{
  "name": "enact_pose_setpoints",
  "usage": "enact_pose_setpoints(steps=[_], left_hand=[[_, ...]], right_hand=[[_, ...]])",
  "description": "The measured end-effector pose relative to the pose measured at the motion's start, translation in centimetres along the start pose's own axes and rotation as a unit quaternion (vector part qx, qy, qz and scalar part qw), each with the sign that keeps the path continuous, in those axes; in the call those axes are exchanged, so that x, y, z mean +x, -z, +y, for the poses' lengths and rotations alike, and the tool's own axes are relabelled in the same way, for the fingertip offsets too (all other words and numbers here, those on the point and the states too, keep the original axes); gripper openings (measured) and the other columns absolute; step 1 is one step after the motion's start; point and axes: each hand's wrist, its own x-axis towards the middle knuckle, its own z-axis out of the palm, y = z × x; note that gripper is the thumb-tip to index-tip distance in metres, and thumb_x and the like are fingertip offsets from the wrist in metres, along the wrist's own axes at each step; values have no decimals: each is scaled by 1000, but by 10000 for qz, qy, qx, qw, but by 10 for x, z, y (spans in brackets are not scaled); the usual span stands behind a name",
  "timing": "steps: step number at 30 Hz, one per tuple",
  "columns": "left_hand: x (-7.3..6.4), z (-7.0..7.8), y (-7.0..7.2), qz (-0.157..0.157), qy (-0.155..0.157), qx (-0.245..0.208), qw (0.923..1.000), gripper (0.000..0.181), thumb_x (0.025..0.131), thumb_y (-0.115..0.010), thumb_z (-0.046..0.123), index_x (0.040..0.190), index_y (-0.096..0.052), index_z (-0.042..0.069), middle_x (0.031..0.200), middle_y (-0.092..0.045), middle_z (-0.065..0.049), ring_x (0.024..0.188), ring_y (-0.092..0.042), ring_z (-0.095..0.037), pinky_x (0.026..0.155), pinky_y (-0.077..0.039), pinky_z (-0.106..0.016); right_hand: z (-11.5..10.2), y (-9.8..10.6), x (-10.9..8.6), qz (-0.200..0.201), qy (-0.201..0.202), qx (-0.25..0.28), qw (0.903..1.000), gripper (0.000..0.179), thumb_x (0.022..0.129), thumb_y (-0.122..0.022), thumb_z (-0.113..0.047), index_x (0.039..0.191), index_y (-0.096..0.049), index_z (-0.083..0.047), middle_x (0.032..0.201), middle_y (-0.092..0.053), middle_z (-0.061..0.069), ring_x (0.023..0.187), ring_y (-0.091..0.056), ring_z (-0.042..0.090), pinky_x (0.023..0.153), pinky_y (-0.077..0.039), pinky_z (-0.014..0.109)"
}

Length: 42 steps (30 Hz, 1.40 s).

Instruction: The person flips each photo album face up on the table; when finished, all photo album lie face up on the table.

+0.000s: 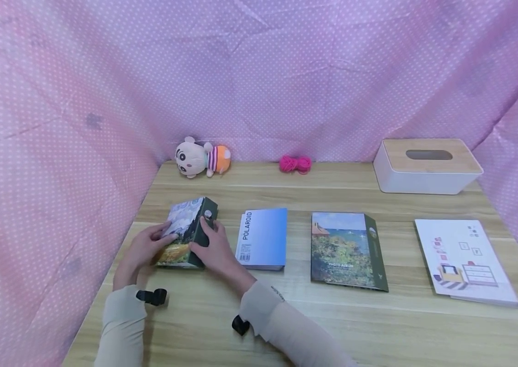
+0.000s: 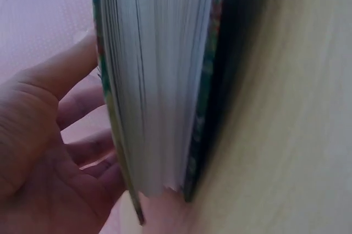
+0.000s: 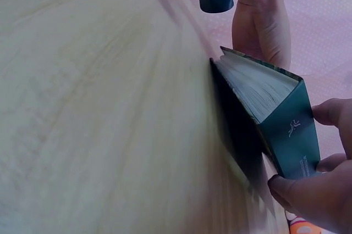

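A thick photo album (image 1: 185, 211) with a painted landscape cover and a dark green spine is at the left of the table. My left hand (image 1: 141, 248) grips its left edge, thumb over the front cover. At the spine, my right hand (image 1: 216, 251) holds the other side between thumb and fingers. The white page edges (image 2: 159, 80) show between the covers in the left wrist view. In the right wrist view the green spine (image 3: 291, 129) is tilted, and a dark shadow lies under the album. Right beside my right hand lies a blue POLAROID album (image 1: 268, 237).
Further right lie a seaside-painting photo album (image 1: 341, 250) and a white album (image 1: 467, 260) with drawn furniture. Along the back are a plush toy (image 1: 201, 158), pink yarn (image 1: 295, 164) and a tissue box (image 1: 426, 176). A pink dotted cloth (image 1: 263, 76) hangs behind the wooden table (image 1: 195, 326).
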Motion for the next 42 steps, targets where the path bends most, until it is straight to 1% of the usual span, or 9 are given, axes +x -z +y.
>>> enact_pose_setpoints(steps=[4,9,13,17,24,31,35,38,42], left_hand=[[3,11,-1,-341,-135,-30,9993,86,87,-59,59,151,-28,10,150,-28,-30,135,-34,-47,106,-34,-60],[1,24,-2,-417,-142,175,9989,88,87,-59,59,152,-26,9,151,-17,-34,137,-22,-52,108,-25,-65],[0,29,-2,-681,-18,-25,9977,90,86,-56,62,153,-22,12,154,-16,-30,139,-19,-50,109,-22,-65],[-2,29,-3,-873,81,-319,9956,88,87,-53,63,154,-19,17,156,-17,-26,141,-20,-47,110,-23,-63],[-8,28,-5,-780,-455,-862,9922,74,95,-48,55,154,-21,20,156,-23,-21,139,-28,-43,110,-26,-61],[-10,34,-3,-839,-976,-1914,9730,64,100,-44,45,153,-22,17,156,-26,-15,138,-36,-35,107,-40,-41],[-13,39,3,-755,-1041,-2282,9651,61,100,-46,40,154,-21,25,156,-24,-16,133,-42,-29,99,-48,-31],[-16,42,7,-660,-1103,-2245,9660,58,100,-47,37,152,-21,33,155,-24,-18,131,-42,-29,98,-49,-35],[-17,42,12,-589,-1236,-2202,9658,57,101,-47,34,152,-21,35,155,-22,-20,132,-40,-32,99,-48,-44]], right_hand=[[-3,6,1,48,-17,168,9998,72,89,-61,-47,150,-26,-34,157,-22,15,139,-33,32,109,-37,45],[-2,11,3,148,-49,758,9970,73,89,-64,-41,151,-29,-24,153,-32,13,131,-45,25,102,-46,37],[-1,13,6,376,-17,1411,9893,72,91,-65,-29,151,-28,-15,146,-40,12,126,-51,22,99,-48,30],[-2,15,8,576,244,1921,9794,66,93,-61,-15,151,-28,-10,140,-48,11,125,-54,20,98,-48,26],[-6,18,9,678,542,2272,9700,56,93,-57,-6,146,-39,-13,133,-55,6,120,-57,16,96,-48,21],[-17,23,7,656,913,2238,9681,49,94,-58,-11,142,-47,-18,135,-54,1,116,-56,13,98,-47,23],[-23,23,8,544,1073,2105,9702,47,95,-59,-14,140,-50,-21,138,-51,1,116,-54,11,98,-46,22],[-23,20,10,463,1132,2223,9673,47,94,-60,-15,140,-50,-20,136,-51,3,118,-54,15,99,-46,21],[-21,14,12,335,1174,2384,9635,49,95,-60,-18,142,-47,-21,136,-50,1,122,-53,20,100,-45,22]])
